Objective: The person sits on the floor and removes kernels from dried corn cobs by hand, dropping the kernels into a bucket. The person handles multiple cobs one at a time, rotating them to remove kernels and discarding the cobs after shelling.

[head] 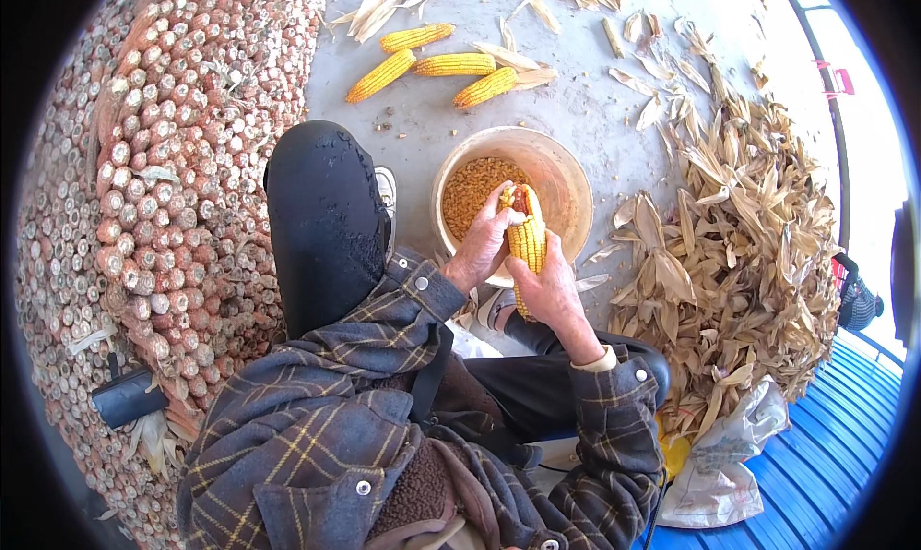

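Both my hands are on one yellow ear of dried corn [527, 245], held tilted over the near rim of a round pale bucket [568, 190]. My left hand [483, 237] grips its upper end, with the thumb against the kernels. Around the lower part of the ear wraps my right hand [550, 283]. Near the top, a strip of kernels is gone and reddish cob shows. Loose corn kernels [471, 197] cover the bucket's bottom.
Several corn ears [455, 65] lie on the grey floor beyond the bucket. A tall stack of bare corncobs [165, 212] rises at left. Dry husks [741, 262] are heaped at right, beside a white woven sack [719, 478] and blue corrugated sheeting [827, 435].
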Demonstrator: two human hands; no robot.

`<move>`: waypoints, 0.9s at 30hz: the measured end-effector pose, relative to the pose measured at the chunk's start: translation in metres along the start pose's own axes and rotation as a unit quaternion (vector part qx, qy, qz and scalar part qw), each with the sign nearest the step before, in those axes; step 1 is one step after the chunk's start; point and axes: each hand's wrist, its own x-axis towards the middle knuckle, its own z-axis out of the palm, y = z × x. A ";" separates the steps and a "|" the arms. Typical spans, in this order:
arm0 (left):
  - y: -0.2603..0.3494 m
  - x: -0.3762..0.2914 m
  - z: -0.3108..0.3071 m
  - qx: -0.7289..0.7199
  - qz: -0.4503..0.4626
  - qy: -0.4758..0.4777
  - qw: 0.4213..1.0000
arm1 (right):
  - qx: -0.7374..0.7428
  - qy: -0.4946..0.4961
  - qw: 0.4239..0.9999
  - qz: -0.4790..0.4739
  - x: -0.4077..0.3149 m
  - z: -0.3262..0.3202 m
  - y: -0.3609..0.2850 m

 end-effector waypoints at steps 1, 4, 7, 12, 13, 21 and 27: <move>0.001 0.000 0.001 0.001 -0.001 0.003 1.000 | 0.003 0.002 1.000 0.000 0.000 0.000 0.001; 0.000 0.001 0.001 0.001 0.002 0.011 1.000 | -0.004 0.005 1.000 -0.011 -0.001 -0.001 -0.001; -0.001 0.001 -0.001 -0.013 0.004 0.010 1.000 | -0.007 0.002 1.000 -0.005 -0.001 -0.001 -0.003; 0.001 0.001 0.000 -0.008 0.010 -0.022 1.000 | 0.000 -0.029 1.000 0.009 -0.002 -0.006 -0.010; 0.001 0.000 0.000 0.002 0.013 -0.031 0.999 | 0.005 -0.027 1.000 0.005 -0.002 -0.006 -0.010; -0.005 0.002 -0.013 0.085 0.049 0.009 0.995 | 0.003 -0.016 0.999 -0.038 -0.005 0.004 -0.002; -0.013 0.009 -0.009 0.107 0.029 0.042 0.993 | 0.008 -0.048 0.999 0.003 0.003 -0.004 -0.007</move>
